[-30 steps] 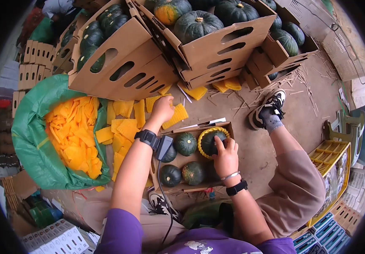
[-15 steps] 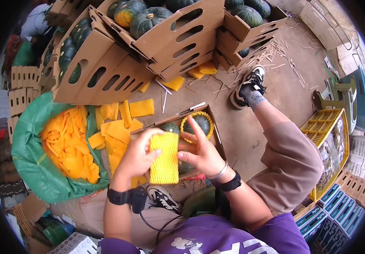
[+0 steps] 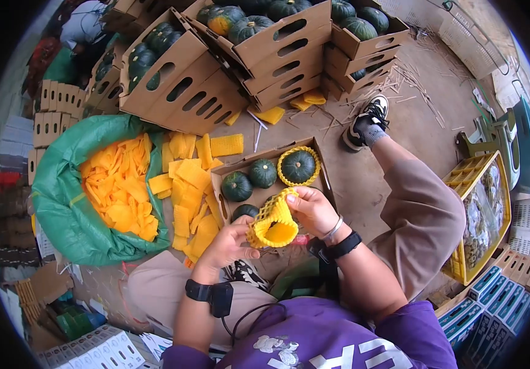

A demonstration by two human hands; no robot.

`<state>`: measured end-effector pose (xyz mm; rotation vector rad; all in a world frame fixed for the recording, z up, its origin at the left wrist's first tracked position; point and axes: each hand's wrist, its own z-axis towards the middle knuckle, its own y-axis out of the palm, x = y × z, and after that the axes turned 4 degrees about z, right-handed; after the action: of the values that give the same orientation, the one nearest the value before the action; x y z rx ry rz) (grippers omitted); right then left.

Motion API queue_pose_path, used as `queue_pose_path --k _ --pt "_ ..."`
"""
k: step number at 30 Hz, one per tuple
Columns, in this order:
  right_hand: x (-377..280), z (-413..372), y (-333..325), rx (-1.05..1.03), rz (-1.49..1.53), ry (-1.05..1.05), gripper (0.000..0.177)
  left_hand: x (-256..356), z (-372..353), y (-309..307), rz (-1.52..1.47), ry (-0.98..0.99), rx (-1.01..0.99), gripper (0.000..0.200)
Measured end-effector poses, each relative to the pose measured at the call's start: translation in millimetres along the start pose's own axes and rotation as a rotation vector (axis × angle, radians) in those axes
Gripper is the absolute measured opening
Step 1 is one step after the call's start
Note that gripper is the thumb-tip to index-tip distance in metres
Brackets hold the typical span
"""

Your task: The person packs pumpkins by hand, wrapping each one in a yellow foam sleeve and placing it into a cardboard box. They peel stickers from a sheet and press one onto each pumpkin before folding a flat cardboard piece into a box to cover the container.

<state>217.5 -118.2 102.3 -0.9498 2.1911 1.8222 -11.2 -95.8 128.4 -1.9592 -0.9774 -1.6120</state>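
Observation:
A yellow foam net sleeve (image 3: 272, 216) is spread into a tube in front of me, its round mouth facing me. My right hand (image 3: 315, 212) pinches the upper right edge of the sleeve. At its left side, the fingers of my left hand (image 3: 225, 245) hold the netting. Just beyond lies a shallow cardboard box (image 3: 217, 192) with several dark green squashes (image 3: 263, 173). One squash (image 3: 298, 166) at the box's far right wears a yellow foam net ring. Another squash (image 3: 244, 213) is partly hidden behind my hands.
To the left stands a green sack (image 3: 56, 203) full of orange-yellow foam sleeves, with more flat sleeves (image 3: 191, 175) on the floor beside it. Stacked cartons (image 3: 292, 55) of squashes rise behind. A yellow crate (image 3: 455, 258) stands right of my bent leg.
The sleeve was flat and upright between my hands; now it is opened into a tube and tilted. Both hands have shifted, and the view has moved, showing more of the squash box.

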Motion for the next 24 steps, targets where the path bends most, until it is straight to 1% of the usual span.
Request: queue_pose_path --k 1,2,3,4,5,6,7,8,9,10,11,12,14,15,16,17,18,19,20,22,23,24 --pt "8.3 -1.2 6.4 -0.071 -0.071 0.04 0.015 2.4 3.1 4.7 -0.097 -0.035 0.145 0.026" --pt "10.7 -4.0 12.2 -0.215 -0.356 0.156 0.016 6.1 5.2 6.0 -0.193 -0.073 0.284 0.021" --pt "19.1 -4.0 18.8 -0.038 -0.935 -0.088 0.017 -28.6 6.4 -11.3 -0.084 -0.163 0.487 0.018" --pt "26.2 0.0 24.9 0.154 -1.507 -0.343 0.019 -33.9 5.1 -17.7 0.883 -0.119 0.534 0.025" --pt "28.5 5.8 24.3 0.29 -1.59 -0.407 0.021 -49.3 4.8 -22.8 0.662 -0.139 0.475 0.029" --pt "31.6 16.1 16.8 0.276 -1.6 -0.402 0.021 -61.6 6.9 -27.3 0.444 -0.152 0.417 0.034" --pt "35.3 29.6 7.6 0.133 -1.7 -0.404 0.02 -29.7 8.3 -17.4 -0.241 -0.253 0.101 0.042" --pt "40.1 39.5 0.3 -0.006 -1.786 -0.4 0.02 -19.6 10.6 -7.0 -0.48 -0.185 0.032 0.035" --pt "34.1 52.1 1.5 -0.067 -1.764 -0.219 0.022 -27.2 13.1 -13.2 -0.475 -0.196 0.163 0.033" --pt "34.0 70.2 -4.4 -0.062 -1.771 -0.261 0.022 -37.3 17.6 -20.3 -0.469 -0.203 0.294 0.031" --pt "35.4 86.0 -8.3 0.072 -1.931 -0.254 0.025 -46.1 24.1 -28.5 -0.294 -0.243 0.508 0.026" --pt "31.2 102.1 -1.9 0.21 -2.087 -0.245 0.028 -48.1 30.4 -35.7 -0.142 -0.279 0.662 0.028" --pt "48.5 138.4 -27.5 0.318 -2.285 -0.124 0.043 -50.4 33.5 -44.3 -0.12 -0.214 0.728 0.034" --pt "45.7 147.7 -25.4 0.242 -2.251 -0.014 0.073 -50.7 32.5 -49.3 -0.111 -0.226 0.728 0.034" --pt "47.7 145.8 -21.9 0.24 -2.242 -0.01 0.073 -50.5 31.2 -54.0 -0.125 -0.199 0.732 0.038" --pt "48.4 139.6 -18.7 0.245 -2.235 -0.113 0.072 -50.6 30.4 -56.9 -0.148 -0.168 0.741 0.041" --pt "40.3 129.4 -3.4 0.243 -2.235 -0.218 0.071 -37.8 30.1 -60.4 -0.247 -0.126 0.653 0.042" --pt "37.0 115.7 16.2 0.212 -2.138 -0.27 0.071 -34.4 35.9 -59.3 -0.3 -0.139 0.556 0.046" --pt "45.2 102.1 29.6 0.198 -2.124 -0.437 0.073 -32.8 36.6 -54.8 -0.352 -0.157 0.459 0.052" --pt "36.8 68.8 67.7 0.07 -1.986 -0.443 0.073 -23.2 29.2 -37.8 -0.458 -0.094 0.402 0.066" --pt "27.9 59.7 69.9 0.025 -1.798 -0.434 0.073 -24.4 23.9 -37.9 -0.5 -0.093 0.364 0.074" --pt "16.1 50.2 64.3 -0.013 -1.608 -0.426 0.074 -19.7 16.4 -36.9 -0.458 -0.121 0.31 0.08"
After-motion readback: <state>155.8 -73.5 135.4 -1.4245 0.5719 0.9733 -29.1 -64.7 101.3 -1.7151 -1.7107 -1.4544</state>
